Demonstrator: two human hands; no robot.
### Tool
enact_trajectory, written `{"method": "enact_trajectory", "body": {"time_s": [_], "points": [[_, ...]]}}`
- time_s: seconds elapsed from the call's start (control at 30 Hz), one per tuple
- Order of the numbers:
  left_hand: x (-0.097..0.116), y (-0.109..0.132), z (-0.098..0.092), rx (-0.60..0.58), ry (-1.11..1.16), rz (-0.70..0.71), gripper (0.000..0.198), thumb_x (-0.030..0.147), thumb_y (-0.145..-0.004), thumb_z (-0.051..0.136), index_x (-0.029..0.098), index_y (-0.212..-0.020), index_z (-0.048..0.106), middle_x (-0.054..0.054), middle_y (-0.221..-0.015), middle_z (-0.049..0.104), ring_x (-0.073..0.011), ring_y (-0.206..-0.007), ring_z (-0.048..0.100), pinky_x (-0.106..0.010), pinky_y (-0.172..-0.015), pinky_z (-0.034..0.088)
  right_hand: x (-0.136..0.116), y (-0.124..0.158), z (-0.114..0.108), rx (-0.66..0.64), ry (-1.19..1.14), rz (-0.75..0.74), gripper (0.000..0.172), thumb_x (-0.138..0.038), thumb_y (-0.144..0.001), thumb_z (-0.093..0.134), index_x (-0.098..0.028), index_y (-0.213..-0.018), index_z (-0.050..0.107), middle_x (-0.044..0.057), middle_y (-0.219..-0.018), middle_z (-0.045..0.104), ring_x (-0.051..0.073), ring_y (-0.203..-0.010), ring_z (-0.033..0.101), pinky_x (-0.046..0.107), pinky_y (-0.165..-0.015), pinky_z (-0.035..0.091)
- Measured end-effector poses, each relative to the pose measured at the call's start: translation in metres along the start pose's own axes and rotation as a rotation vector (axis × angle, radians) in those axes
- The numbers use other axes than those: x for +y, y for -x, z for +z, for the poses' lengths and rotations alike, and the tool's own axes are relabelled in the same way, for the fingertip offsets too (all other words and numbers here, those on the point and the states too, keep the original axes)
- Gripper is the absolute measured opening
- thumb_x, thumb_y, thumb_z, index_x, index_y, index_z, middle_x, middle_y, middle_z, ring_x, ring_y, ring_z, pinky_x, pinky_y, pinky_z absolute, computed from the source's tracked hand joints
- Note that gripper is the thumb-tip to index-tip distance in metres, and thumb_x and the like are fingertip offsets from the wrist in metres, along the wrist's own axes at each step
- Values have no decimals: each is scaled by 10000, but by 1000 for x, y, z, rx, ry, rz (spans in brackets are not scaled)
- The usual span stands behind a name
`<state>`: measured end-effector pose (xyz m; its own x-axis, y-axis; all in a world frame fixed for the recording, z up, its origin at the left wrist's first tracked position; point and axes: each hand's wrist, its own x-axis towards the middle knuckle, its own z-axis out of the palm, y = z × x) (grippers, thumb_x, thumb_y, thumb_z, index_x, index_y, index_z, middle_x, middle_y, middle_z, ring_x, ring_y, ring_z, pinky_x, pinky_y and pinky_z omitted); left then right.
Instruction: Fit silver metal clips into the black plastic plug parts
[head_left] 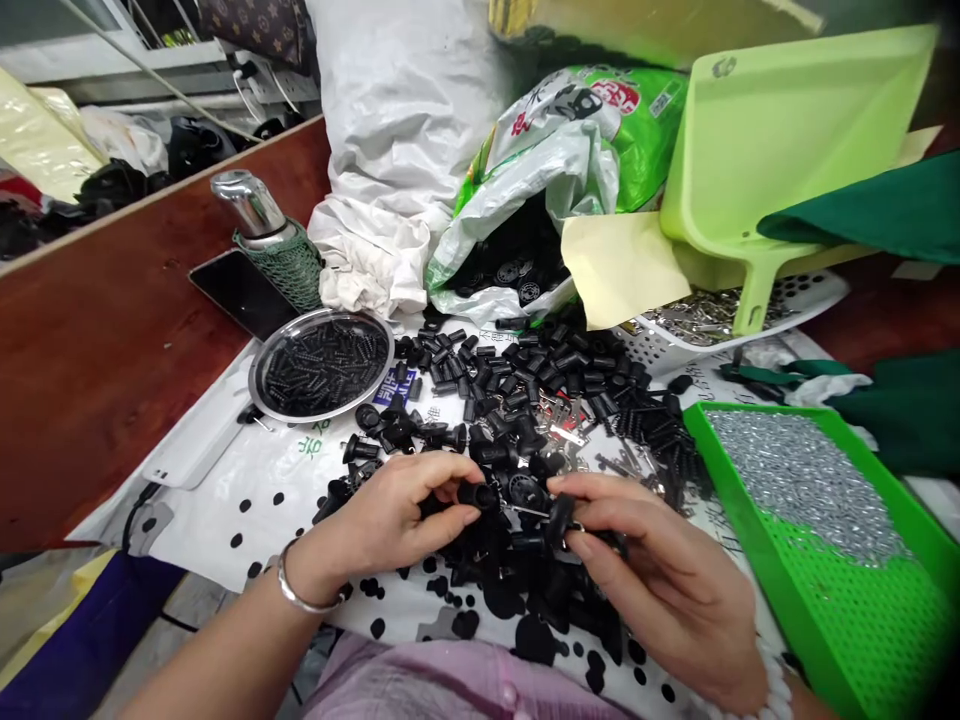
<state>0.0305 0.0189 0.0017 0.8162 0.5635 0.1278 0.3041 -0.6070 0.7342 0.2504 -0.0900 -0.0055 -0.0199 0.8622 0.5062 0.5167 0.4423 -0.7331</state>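
Observation:
My left hand [420,505] pinches a short black plastic sleeve [477,494] between thumb and fingertips. Facing it, my right hand [645,570] grips a black round knob [559,522] with a thin metal pin [527,511] pointing toward the sleeve. A small gap seems to lie between the pin's tip and the sleeve, though I cannot tell for sure. Under and around both hands spreads a heap of black plastic parts [517,380]. Flat metal pieces [570,425] lie among them behind my right hand.
At left stands a round metal tray [259,385] of black springs, near a phone [240,293] and a flask [251,205]. A green tray [840,610] with small silver parts lies right. Behind are an open bag [592,160] of black parts and a light-green dustpan [795,140].

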Motion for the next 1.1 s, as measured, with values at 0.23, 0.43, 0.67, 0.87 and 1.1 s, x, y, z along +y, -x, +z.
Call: {"method": "enact_trajectory", "body": {"time_s": [0.23, 0.43, 0.67, 0.87, 1.1], "points": [[2, 6, -2, -71, 40, 48, 208, 236, -847, 516, 164, -1041, 533, -39, -875, 608, -121, -737, 565, -243, -688, 447, -10, -14, 1, -153, 196, -187, 151, -72, -828, 524, -175, -935, 550, 112, -1037, 641, 198, -957, 606, 352, -819, 520], [2, 9, 1, -135, 364, -32, 213, 270, -843, 533, 136, -998, 592, -54, -863, 582, -124, -731, 540, -232, -664, 449, -11, -16, 5, -235, 329, -389, 121, -82, -831, 538, -147, -924, 578, 123, -1039, 660, 219, -965, 613, 395, -872, 514], [0, 14, 25, -57, 1052, -318, 285, 381, -809, 580, 126, -936, 560, 30, -580, 502, -70, -510, 493, -177, -509, 418, -13, -20, 11, -252, 311, -346, 114, -86, -855, 499, -123, -927, 579, 150, -1037, 661, 199, -967, 622, 353, -863, 534], [8, 16, 45, 145, 996, -369, 362, 454, -905, 373, 156, -1045, 525, 80, -481, 372, -48, -368, 329, -158, -381, 368, -7, -15, 19, -239, 387, -501, 171, -59, -849, 502, -125, -979, 593, 134, -1047, 670, 240, -1069, 577, 399, -869, 536], [16, 24, 41, 255, 276, -63, 371, 218, -929, 306, 137, -1266, 437, -115, -1200, 583, -187, -1081, 555, -326, -938, 451, -14, -15, 22, -281, 306, -340, 193, -52, -847, 467, -134, -983, 575, 136, -1027, 669, 210, -1011, 609, 350, -843, 551]]}}
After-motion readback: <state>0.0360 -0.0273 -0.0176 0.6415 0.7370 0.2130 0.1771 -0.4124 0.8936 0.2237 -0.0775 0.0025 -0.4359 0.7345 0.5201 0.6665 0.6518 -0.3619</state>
